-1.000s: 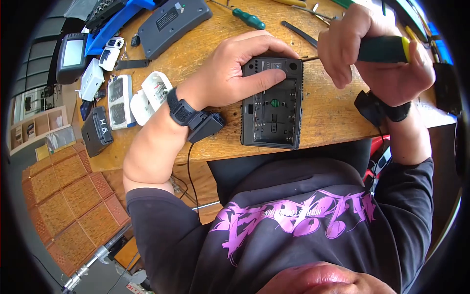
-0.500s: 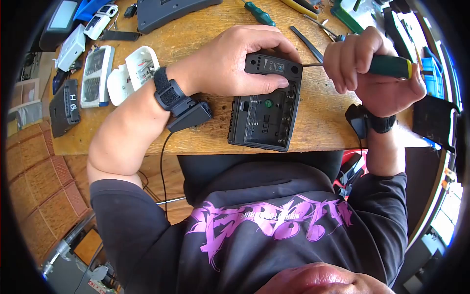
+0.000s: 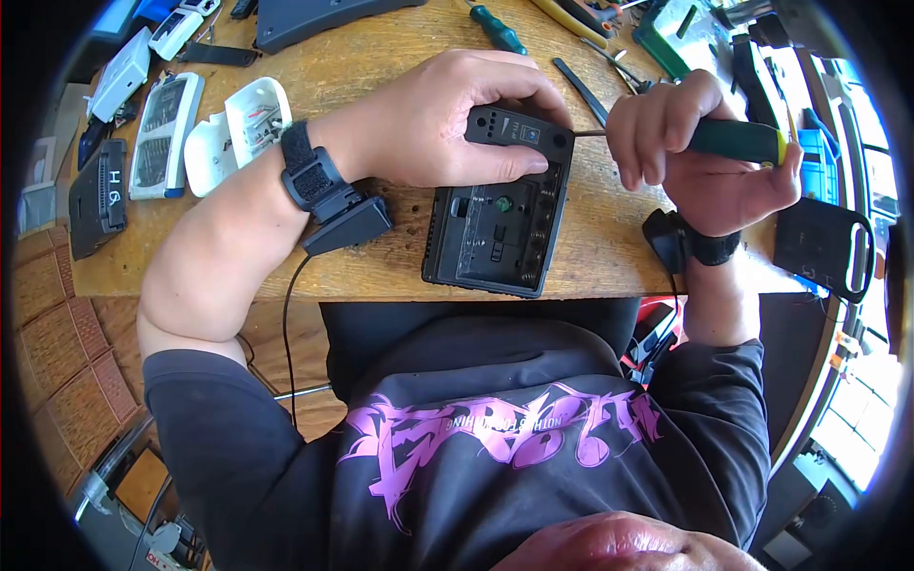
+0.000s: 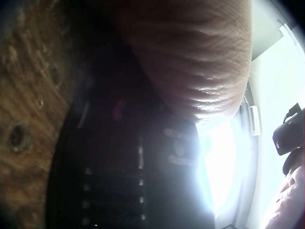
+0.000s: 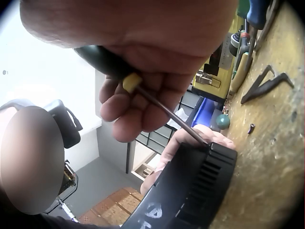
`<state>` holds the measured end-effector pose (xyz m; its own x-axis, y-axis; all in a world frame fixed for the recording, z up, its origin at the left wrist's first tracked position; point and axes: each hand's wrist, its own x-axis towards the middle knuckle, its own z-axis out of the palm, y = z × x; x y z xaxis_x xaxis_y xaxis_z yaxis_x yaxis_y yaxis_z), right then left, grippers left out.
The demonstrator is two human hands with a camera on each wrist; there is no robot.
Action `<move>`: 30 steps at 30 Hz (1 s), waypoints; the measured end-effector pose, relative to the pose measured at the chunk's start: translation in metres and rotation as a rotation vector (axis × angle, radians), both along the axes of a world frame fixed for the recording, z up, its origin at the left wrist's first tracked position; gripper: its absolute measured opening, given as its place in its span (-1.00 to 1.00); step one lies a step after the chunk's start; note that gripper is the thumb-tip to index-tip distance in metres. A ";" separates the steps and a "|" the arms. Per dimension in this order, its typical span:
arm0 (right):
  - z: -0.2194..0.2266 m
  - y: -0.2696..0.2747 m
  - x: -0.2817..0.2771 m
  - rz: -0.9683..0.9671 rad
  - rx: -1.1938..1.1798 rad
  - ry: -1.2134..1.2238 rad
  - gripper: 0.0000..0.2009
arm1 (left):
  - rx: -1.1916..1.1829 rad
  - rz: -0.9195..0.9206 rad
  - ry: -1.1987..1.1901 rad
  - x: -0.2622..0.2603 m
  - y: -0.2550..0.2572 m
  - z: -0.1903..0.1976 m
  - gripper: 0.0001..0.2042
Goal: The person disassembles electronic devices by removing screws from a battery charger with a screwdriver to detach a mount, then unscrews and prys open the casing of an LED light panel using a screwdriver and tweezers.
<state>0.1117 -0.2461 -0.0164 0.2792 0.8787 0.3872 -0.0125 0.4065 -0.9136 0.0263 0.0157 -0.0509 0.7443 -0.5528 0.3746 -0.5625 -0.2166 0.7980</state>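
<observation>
In the head view my left hand [image 3: 457, 124] grips the far end of a black electronic device [image 3: 443, 243], thumb lying across its face and fingers over the far edge. Its open battery bay, with metal springs, faces up. My right hand [image 3: 690, 157] holds a screwdriver with a green handle [image 3: 738, 140] and yellow collar, fingers curled round it. In the right wrist view, the screwdriver's shaft [image 5: 171, 114] slants down to the vented side of the device [image 5: 190, 179], its tip right at the corner. The dark device [image 4: 114, 191] and a blurred part of the hand fill the left wrist view.
A white tray [image 3: 235, 143] of small parts and a bit case [image 3: 167, 133] lie left. Farther back are another green screwdriver [image 3: 497, 30], a dark strip [image 3: 579, 90] and pliers [image 3: 571, 19]. A small screw [image 5: 251, 128] lies on the wooden table.
The head view has turned and shifted, so the table scene sits farther left. Both hands keep their holds, with the screwdriver staying at the device's side edge.
</observation>
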 end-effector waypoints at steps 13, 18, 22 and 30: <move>0.009 0.023 -0.007 -0.609 0.486 0.009 -0.31 | 0.087 0.012 0.034 0.003 -0.003 0.010 -0.62; -0.011 0.008 0.017 -0.519 0.402 -0.268 -0.59 | 0.091 0.001 0.030 0.004 -0.003 0.010 -0.62; 0.013 0.009 -0.012 -0.673 0.269 -0.060 -0.58 | 0.099 0.002 0.030 0.004 -0.005 0.010 -0.61; -0.004 -0.004 0.016 -0.607 0.331 -0.526 -0.73 | 0.131 -0.017 0.023 0.008 -0.008 0.011 -0.60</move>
